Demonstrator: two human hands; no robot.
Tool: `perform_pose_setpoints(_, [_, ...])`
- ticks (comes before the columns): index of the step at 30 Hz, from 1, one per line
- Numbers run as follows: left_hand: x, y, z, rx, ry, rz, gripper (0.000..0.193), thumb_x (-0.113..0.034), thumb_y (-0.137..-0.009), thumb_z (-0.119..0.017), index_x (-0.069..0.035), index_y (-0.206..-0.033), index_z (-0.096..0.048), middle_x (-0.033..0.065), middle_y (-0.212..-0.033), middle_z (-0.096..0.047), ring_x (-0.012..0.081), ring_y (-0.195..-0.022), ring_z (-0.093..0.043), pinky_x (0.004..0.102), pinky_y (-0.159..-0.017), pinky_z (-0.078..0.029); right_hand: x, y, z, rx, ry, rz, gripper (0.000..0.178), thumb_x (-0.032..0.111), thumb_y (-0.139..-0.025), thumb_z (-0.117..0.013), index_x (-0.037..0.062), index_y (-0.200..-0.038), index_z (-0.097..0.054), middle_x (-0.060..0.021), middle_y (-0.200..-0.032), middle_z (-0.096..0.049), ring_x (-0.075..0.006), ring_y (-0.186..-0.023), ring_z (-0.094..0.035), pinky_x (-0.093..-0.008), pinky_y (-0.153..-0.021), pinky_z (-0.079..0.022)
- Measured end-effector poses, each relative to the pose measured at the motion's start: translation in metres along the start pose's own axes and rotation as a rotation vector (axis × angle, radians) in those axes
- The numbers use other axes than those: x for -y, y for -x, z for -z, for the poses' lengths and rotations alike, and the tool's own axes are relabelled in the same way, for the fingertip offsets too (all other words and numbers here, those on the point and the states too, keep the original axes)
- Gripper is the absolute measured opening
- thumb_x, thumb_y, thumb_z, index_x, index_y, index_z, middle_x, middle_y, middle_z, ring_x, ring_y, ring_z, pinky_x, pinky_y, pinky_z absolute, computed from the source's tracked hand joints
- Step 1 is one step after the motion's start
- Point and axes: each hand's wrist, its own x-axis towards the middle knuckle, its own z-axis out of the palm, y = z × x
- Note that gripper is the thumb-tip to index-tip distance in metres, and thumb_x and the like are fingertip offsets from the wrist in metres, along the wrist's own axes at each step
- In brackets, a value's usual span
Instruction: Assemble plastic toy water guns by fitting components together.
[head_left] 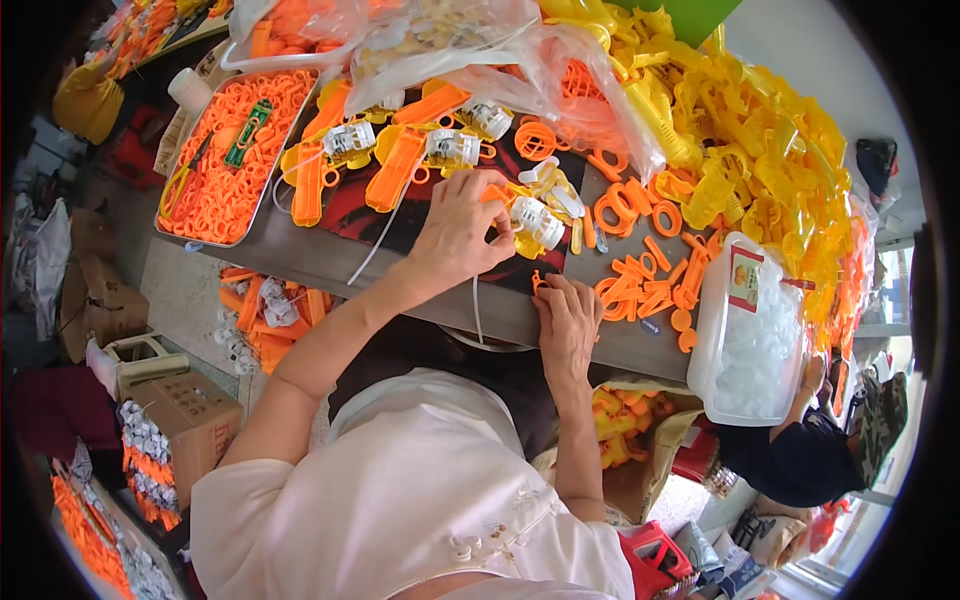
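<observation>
My left hand point(462, 228) is closed, fingers and thumb pinched at an orange-and-yellow plastic toy gun with a small white-labelled bottle point(537, 222) on it. The toy lies at the table edge; my fingers hide part of it. Just right of it, my right hand point(568, 325) pinches a small orange plastic piece point(539, 281) between thumb and fingertips. Beyond my left hand lie several similar toy guns point(397, 168) with bottles fitted. A thin white tube point(376, 245) hangs from one of them. Small see-through and yellow parts point(553, 185) sit next to the held toy.
At left stands a metal tray point(243, 238) of orange rings with scissors point(180, 187) and a green tool point(248, 132). Loose orange parts point(640, 283) lie at right, beside a white tub point(708, 335) of translucent pieces. Yellow shells point(770, 130) are heaped behind. Another person point(800, 460) is at far right.
</observation>
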Motion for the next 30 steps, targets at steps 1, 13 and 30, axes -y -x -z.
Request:
perform_pose_setpoints(1, [0.004, -0.002, 0.002, 0.0, 0.0, -0.002, 0.016, -0.012, -0.068, -0.074, -0.008, -0.075, -0.06, 0.0094, -0.117, -0.055, 0.0295, -0.113, -0.051, 0.044, -0.094, -0.039, 0.001, -0.001, 0.001, -0.002, 0.0, 0.0, 0.016, 0.008, -0.08, -0.072, 0.0062, -0.093, -0.063, -0.0038, -0.108, -0.067, -0.0248, -0.103, -0.058, -0.0388, -0.091, -0.041])
perform_pose_setpoints(13, [0.024, 0.012, -0.013, 0.01, 0.123, -0.059, 0.024, -0.021, -0.09, -0.068, -0.005, -0.099, -0.052, 0.0117, -0.114, -0.058, 0.0303, -0.115, -0.054, 0.0423, -0.095, -0.042, 0.006, -0.009, -0.002, -0.093, -0.152, -0.059, 0.023, 0.005, -0.076, -0.077, 0.0063, -0.094, -0.064, -0.0047, -0.098, -0.069, -0.0239, -0.092, -0.061, -0.0373, -0.088, -0.041])
perform_pose_setpoints(30, [0.013, 0.017, -0.021, -0.113, 0.046, 0.037, 0.02, -0.016, -0.091, -0.065, -0.005, -0.101, -0.052, 0.0123, -0.116, -0.058, 0.0309, -0.113, -0.054, 0.0425, -0.093, -0.041, 0.034, -0.032, -0.038, -0.177, -0.05, 0.056, 0.031, 0.007, -0.078, -0.074, 0.0102, -0.109, -0.071, 0.0012, -0.109, -0.069, -0.0211, -0.097, -0.057, -0.0374, -0.091, -0.04])
